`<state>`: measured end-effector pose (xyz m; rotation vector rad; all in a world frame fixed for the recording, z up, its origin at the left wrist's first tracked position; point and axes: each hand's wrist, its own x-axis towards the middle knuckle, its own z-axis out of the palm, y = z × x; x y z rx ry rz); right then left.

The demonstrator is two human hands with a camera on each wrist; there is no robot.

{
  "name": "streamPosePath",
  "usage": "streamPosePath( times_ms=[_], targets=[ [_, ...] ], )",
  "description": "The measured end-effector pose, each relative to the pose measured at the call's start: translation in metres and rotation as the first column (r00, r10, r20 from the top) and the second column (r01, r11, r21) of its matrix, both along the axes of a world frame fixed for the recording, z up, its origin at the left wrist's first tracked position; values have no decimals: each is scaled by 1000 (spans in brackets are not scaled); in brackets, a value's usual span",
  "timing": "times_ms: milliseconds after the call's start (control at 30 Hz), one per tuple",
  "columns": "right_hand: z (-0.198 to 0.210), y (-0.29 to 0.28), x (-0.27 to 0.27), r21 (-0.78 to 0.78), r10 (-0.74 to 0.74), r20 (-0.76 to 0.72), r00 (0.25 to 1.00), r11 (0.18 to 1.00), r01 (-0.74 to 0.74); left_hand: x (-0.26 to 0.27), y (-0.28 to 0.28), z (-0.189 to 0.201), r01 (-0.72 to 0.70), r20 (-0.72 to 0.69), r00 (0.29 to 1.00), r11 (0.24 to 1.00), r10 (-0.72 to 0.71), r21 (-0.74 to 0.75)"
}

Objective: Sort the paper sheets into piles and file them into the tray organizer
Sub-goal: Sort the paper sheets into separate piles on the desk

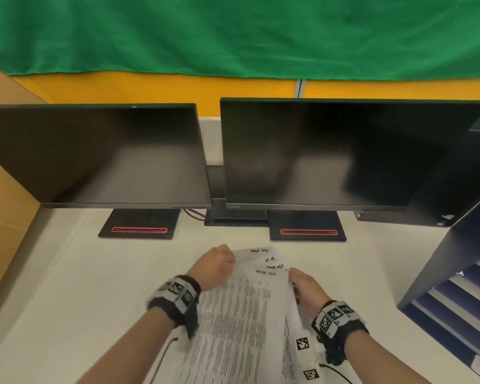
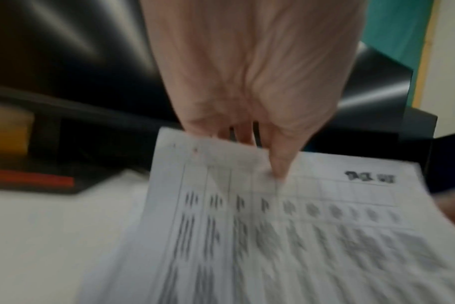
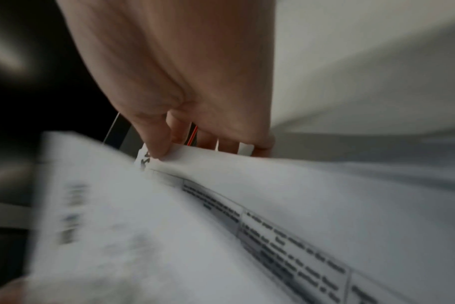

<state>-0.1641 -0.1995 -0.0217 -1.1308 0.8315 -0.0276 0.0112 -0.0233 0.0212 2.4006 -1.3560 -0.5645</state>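
Observation:
Several printed paper sheets (image 1: 241, 314) with handwritten headings are fanned out above the white desk, held between both hands. My left hand (image 1: 216, 266) pinches the top left corner of the sheets (image 2: 273, 236), thumb on top and fingers underneath. My right hand (image 1: 302, 286) pinches the right edge of a sheet (image 3: 273, 185) near its top corner, thumb over the paper, fingers behind. The dark blue tray organizer (image 1: 455, 273) stands at the right edge of the desk, with its stacked trays open toward me.
Two dark monitors (image 1: 100, 153) (image 1: 330, 151) on black stands face me at the back of the white desk (image 1: 67, 286). A brown cardboard panel (image 1: 3, 217) stands at the left. Small square marker tags (image 1: 302, 343) lie near my right wrist.

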Motion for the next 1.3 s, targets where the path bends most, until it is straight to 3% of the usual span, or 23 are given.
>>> streamPosePath(
  times_ms=[133, 267, 467, 600, 733, 867, 967, 1100, 1200, 1300],
  targets=[
    [8, 6, -3, 122, -126, 47, 991, 985, 119, -25, -8, -26, -121, -17, 993, 975, 120, -185],
    [5, 9, -1, 189, -167, 56, 984, 970, 153, -26, -8, -36, -206, -64, 979, 944, 196, -257],
    [7, 14, -2, 276, -162, 64, 985, 951, 139, -18, -3, -44, -348, -200, 929, 921, 312, -174],
    [11, 15, -3, 284, -143, 61, 988, 951, 120, -13, -4, -43, -329, -155, 938, 938, 310, -108],
    [12, 15, 0, 319, -166, 29, 986, 936, 148, -12, 1, -41, -259, -150, 960, 955, 238, -144],
    [10, 10, 1, 228, -197, -33, 980, 953, 199, -11, 18, -31, -236, -163, 965, 953, 207, -191],
    [9, 11, 2, 138, -142, -44, 989, 979, 147, -1, 40, -13, -234, -99, 971, 945, 217, -229],
    [0, 10, 7, -41, -85, -55, 995, 996, 83, 36, 89, 9, -356, -128, 934, 902, 334, -243],
    [-2, 13, 8, -100, -95, -51, 994, 991, 90, 79, 137, 11, -457, -238, 872, 887, 429, -74],
    [-8, 14, 9, -214, -75, -34, 997, 975, 66, 111, 174, 1, -453, -75, 878, 872, 473, 186]
  ],
)
